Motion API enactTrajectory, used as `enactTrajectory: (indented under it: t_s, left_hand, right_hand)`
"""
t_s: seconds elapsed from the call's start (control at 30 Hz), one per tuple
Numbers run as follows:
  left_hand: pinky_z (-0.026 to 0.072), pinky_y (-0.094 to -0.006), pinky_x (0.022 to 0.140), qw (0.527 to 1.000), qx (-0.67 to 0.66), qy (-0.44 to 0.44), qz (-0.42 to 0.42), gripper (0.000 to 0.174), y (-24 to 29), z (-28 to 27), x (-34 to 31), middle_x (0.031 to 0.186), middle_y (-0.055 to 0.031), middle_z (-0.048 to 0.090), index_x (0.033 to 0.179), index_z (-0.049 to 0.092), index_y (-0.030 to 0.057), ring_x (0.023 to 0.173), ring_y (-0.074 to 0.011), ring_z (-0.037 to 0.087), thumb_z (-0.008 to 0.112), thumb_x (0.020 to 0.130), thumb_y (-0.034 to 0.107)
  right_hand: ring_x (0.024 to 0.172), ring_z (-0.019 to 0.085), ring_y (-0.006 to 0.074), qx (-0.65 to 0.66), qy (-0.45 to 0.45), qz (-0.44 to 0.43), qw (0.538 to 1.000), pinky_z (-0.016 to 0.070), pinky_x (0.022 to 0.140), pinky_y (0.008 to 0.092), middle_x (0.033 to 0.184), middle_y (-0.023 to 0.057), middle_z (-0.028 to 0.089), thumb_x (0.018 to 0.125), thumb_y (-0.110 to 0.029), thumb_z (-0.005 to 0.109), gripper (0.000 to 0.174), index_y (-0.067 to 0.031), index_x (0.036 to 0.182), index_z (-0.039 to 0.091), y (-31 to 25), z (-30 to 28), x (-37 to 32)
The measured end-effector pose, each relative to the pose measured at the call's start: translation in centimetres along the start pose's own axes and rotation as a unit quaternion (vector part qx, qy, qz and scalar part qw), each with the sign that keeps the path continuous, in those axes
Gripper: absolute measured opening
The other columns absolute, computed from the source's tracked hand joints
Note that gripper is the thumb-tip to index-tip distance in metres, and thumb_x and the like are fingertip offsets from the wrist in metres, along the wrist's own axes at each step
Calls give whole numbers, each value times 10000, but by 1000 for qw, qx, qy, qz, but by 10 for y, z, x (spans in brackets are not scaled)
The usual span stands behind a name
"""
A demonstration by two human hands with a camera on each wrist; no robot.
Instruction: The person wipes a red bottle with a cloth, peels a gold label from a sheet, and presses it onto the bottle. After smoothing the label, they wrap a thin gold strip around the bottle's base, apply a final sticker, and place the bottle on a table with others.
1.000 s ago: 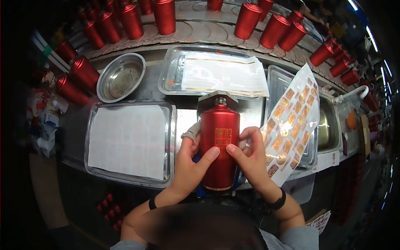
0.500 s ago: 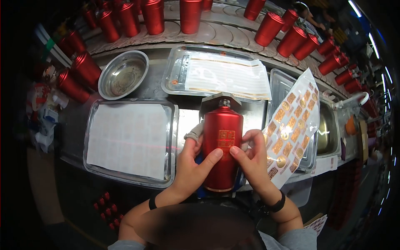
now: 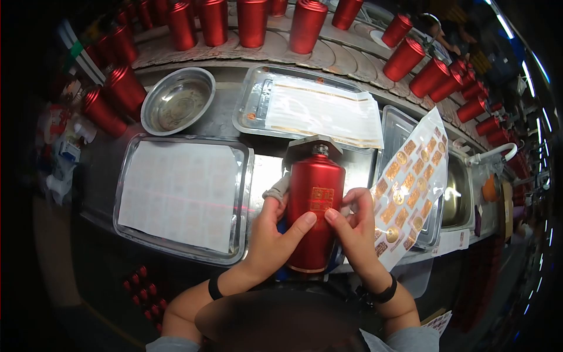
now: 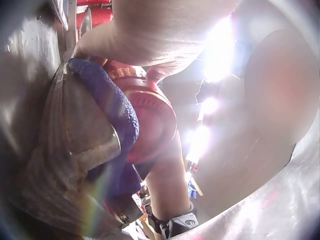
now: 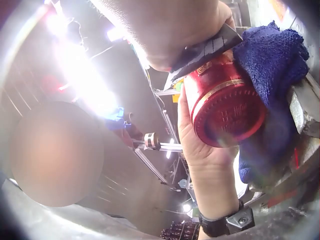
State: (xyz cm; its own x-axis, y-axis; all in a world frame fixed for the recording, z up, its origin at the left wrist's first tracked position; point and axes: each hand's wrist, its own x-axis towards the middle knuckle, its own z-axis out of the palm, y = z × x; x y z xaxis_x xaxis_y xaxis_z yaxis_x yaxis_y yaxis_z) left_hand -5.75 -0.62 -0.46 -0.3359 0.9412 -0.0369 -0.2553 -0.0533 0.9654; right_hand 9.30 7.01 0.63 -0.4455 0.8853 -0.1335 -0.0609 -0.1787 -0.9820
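A red bottle (image 3: 314, 240) with a bare neck leans back on a metal holder (image 3: 316, 141) in the head view. A gold square label with characters (image 3: 322, 198) sits on its front. My left hand (image 3: 275, 232) grips the bottle's left side, thumb pressed on the front just below the label; a beige covering (image 3: 277, 189) wraps a finger. My right hand (image 3: 356, 232) holds the right side, its thumb at the label's lower edge. Both wrist views show the bottle's round base (image 5: 230, 117) against a blue cloth (image 5: 272, 65). Fingers behind the bottle are hidden.
A tray with a white sheet (image 3: 176, 193) lies left, a metal bowl (image 3: 179, 101) behind it. Strip sheets (image 3: 322, 111) lie on a tray ahead. A gold sticker sheet (image 3: 410, 185) stands right, before a sink (image 3: 457, 202). Red bottles (image 3: 252, 26) line a conveyor (image 3: 363, 64).
Bottles on the conveyor have moved to the right. The head view has shifted slightly. Both hands keep their hold on the bottle, thumbs almost in the same place.
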Motion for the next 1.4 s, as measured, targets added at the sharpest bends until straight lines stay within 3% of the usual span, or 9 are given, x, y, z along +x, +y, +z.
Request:
enactTrajectory:
  t_s: [0.53,0.83,1.03,1.13,1.23,1.33,1.4]
  left_hand:
    - [393,-353,1087,1000,13,7,11,699,-4,1,-1,1382,-228,506,1430,323,-85,1283,-233,512,704,916,195]
    - [418,-341,1050,1000,16,-6,-15,683,-1,1,-1,1350,-182,506,1440,329,-60,1234,-206,527,693,927,206]
    - [403,-343,1069,999,11,-8,-37,692,-1,2,-2,1380,-196,488,1447,319,-53,1263,-220,511,693,926,207]
    - [376,-347,1095,999,2,-15,-42,717,0,1,-3,1410,-202,465,1462,295,-48,1296,-231,488,697,922,200]
    - [351,-349,1116,999,13,-36,-34,739,3,-2,-5,1433,-200,445,1474,272,-45,1322,-234,465,700,916,183]
    - [341,-349,1123,998,22,-49,-27,747,5,-3,-8,1438,-194,440,1479,263,-43,1332,-229,454,701,909,160]
    - [343,-348,1122,998,18,-52,-30,744,3,-4,-7,1434,-190,443,1479,264,-41,1329,-226,457,700,905,144]
  right_hand:
    - [595,437,-36,-32,26,-30,999,346,472,131,856,-24,482,894,-128,722,354,-86,1050,407,2,6,1]
    - [664,379,1,-72,35,-8,997,325,539,170,773,-47,449,884,-191,747,314,-78,871,454,-8,3,11]
    - [677,372,17,-80,47,-44,995,338,552,190,732,-57,443,890,-229,741,314,-89,845,464,4,1,14]
    - [648,414,28,-64,39,74,994,367,547,207,698,-41,478,905,-272,714,275,-86,869,515,-9,-12,20]
    - [691,595,87,257,86,189,944,470,568,233,705,-11,563,937,-259,635,184,-84,944,577,2,-52,31]
    - [748,638,117,314,113,174,926,524,628,252,790,16,591,909,-159,649,135,-63,970,577,-4,-54,26]
    - [790,654,141,150,86,59,983,550,687,290,872,39,615,880,-91,661,153,-47,1000,577,-25,-38,15]
